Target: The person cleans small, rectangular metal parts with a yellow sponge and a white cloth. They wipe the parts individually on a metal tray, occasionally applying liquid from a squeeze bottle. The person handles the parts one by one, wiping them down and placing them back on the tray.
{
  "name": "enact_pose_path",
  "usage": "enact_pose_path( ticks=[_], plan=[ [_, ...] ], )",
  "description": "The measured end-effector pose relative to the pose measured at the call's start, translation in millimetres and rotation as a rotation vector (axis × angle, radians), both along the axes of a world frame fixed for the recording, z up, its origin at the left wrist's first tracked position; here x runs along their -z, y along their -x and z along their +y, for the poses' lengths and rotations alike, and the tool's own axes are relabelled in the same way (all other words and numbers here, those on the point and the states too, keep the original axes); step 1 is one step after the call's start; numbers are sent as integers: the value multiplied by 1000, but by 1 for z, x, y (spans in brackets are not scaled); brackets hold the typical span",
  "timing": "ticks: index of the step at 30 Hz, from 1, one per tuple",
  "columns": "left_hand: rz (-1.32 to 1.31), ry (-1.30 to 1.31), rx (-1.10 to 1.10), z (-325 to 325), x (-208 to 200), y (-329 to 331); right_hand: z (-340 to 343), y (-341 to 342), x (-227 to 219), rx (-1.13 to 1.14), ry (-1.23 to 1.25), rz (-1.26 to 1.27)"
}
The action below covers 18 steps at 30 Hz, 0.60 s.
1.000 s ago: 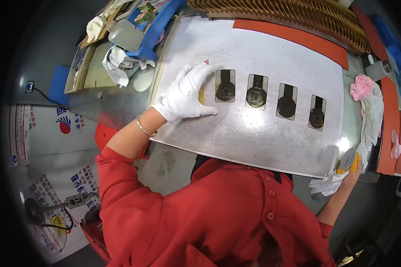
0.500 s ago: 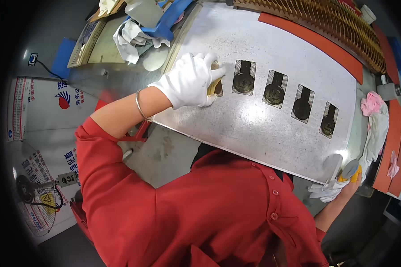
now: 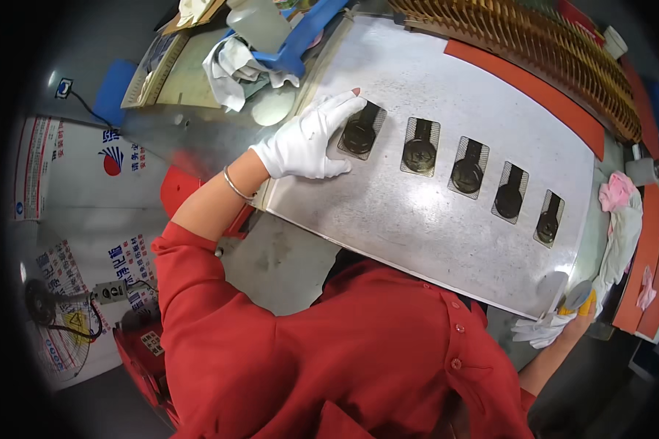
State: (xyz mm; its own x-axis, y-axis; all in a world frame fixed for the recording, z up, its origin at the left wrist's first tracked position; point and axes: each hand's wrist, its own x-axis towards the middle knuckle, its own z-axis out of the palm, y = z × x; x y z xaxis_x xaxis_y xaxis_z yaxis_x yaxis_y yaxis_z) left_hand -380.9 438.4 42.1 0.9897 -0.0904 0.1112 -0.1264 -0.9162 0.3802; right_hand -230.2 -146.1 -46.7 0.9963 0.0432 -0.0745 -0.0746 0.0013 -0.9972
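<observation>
The left hand [image 3: 309,140], in a white glove, lay over the pale board [image 3: 388,208] in the upper middle of the frame, its thumb and fingers parted in a wide curve, with nothing visibly gripped. The leftmost dark piece [image 3: 360,134] sat on the board in the mouth of that curve, the upper fingers overlapping its edge; whether they touched it could not be told. It was a meshed rectangle bearing a dark disc with a straight band above. Four similar pieces [image 3: 467,170] ran from it in a spaced row, slanting down toward the right of the frame. At lower right, the right hand [image 3: 581,316] was bent at the board's corner, beside a grey disc [image 3: 578,294] and a white glove-like cloth [image 3: 542,331]; how tightly it was closed, and on what, could not be told. An orange strip [image 3: 527,89] and a brown slatted rack [image 3: 531,57] bordered the board at upper right, while a whitish bottle [image 3: 258,27] and a crumpled white cloth [image 3: 231,72] stood out at upper left.
</observation>
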Motion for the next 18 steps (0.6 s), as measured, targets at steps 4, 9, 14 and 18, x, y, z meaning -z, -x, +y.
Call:
enact_pose_path(
  ticks=[4, 9, 14, 18],
  plan=[
    [82, 208, -92, 20, 2, 2, -5, 0, 3, 31, 30, 30],
    [123, 378, 3, 6, -22, -21, -14, 1, 0, -36, -26, 32],
    [226, 485, 17, 4, -18, -31, -7, -4, -2, -6, 23, 30],
    [232, 493, 34, 12, -13, -38, -10, -3, -1, 29, 77, -2]
  ],
)
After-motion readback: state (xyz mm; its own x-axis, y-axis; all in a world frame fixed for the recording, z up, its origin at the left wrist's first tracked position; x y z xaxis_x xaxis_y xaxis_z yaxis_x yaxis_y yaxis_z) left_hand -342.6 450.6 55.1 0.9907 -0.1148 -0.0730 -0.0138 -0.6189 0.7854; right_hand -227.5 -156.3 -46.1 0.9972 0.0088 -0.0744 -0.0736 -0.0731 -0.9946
